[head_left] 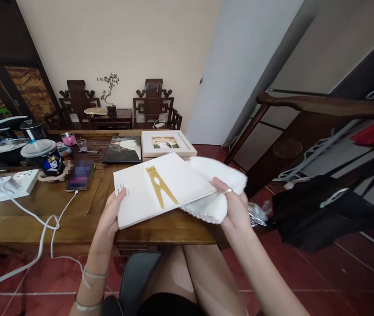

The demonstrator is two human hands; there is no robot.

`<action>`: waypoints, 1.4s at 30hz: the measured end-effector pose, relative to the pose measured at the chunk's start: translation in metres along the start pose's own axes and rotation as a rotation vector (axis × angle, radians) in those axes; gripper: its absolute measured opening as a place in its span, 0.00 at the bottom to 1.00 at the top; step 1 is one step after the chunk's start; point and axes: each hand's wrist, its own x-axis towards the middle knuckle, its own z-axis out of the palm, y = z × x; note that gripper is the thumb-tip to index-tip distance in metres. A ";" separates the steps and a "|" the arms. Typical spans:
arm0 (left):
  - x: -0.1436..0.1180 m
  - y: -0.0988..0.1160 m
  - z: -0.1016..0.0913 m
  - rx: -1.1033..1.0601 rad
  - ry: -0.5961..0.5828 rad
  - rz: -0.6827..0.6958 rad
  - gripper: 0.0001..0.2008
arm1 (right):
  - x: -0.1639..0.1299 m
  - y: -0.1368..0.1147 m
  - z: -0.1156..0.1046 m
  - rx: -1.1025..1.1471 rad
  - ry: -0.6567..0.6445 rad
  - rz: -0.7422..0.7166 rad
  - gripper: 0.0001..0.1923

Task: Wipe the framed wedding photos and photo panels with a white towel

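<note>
Book (160,188) pinched at its edges: left hand (112,210), right hand (234,206) with cloth (216,184); could slip onto table (75,219).

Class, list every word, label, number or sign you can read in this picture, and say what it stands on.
No text can be read.
White book, held by the left hand: small marks near its left edge, too small to read; a yellow figure, no words.
Dark cup: a cartoon picture, no legible words.
Phone: screen blurred.
Framed picture: no legible text.
</note>
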 end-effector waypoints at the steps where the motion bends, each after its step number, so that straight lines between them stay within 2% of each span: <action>1: 0.001 0.001 -0.002 0.014 -0.006 -0.006 0.08 | 0.004 -0.004 -0.004 -0.080 0.058 -0.131 0.25; 3: 0.004 0.002 -0.005 0.043 -0.012 -0.001 0.07 | 0.013 -0.011 -0.013 -0.343 0.103 -0.397 0.24; 4: 0.005 0.001 -0.006 0.059 -0.012 0.001 0.07 | 0.017 -0.013 -0.018 -0.503 0.069 -0.519 0.20; 5: 0.006 0.000 -0.007 0.076 -0.010 0.001 0.07 | 0.022 -0.014 -0.023 -0.670 -0.011 -0.614 0.15; 7: 0.009 -0.002 -0.009 0.108 -0.014 -0.009 0.08 | 0.029 -0.013 -0.033 -0.952 -0.268 -0.738 0.07; 10: 0.012 -0.004 -0.011 0.136 -0.029 -0.023 0.09 | 0.034 -0.004 -0.041 -1.138 -0.672 -0.844 0.07; 12: 0.013 -0.006 -0.012 0.149 -0.046 -0.022 0.09 | 0.033 0.003 -0.042 -1.152 -0.864 -0.868 0.12; 14: 0.014 -0.007 -0.012 0.163 -0.063 -0.016 0.10 | 0.031 0.009 -0.042 -1.144 -1.011 -0.853 0.17; 17: 0.015 -0.009 -0.012 0.187 -0.081 -0.001 0.11 | 0.025 0.017 -0.041 -1.151 -1.152 -0.820 0.22; 22: 0.017 -0.009 -0.015 0.333 -0.067 0.077 0.15 | 0.016 0.023 -0.037 -1.171 -1.206 -0.829 0.24; 27: 0.022 -0.008 -0.025 0.794 0.060 0.394 0.25 | 0.008 0.024 -0.032 -1.192 -1.206 -0.821 0.25; 30: 0.023 -0.006 -0.027 1.025 0.126 0.530 0.22 | 0.004 0.025 -0.031 -1.182 -1.209 -0.809 0.27; 35: 0.022 -0.007 -0.025 1.149 0.164 0.608 0.16 | -0.001 0.028 -0.030 -1.160 -1.200 -0.794 0.28; 40: 0.023 -0.015 -0.031 1.312 0.178 0.759 0.19 | -0.002 0.030 -0.029 -1.129 -1.177 -0.780 0.29; 42: 0.027 -0.018 -0.034 1.367 0.128 0.780 0.20 | -0.002 0.031 -0.029 -1.119 -1.172 -0.777 0.30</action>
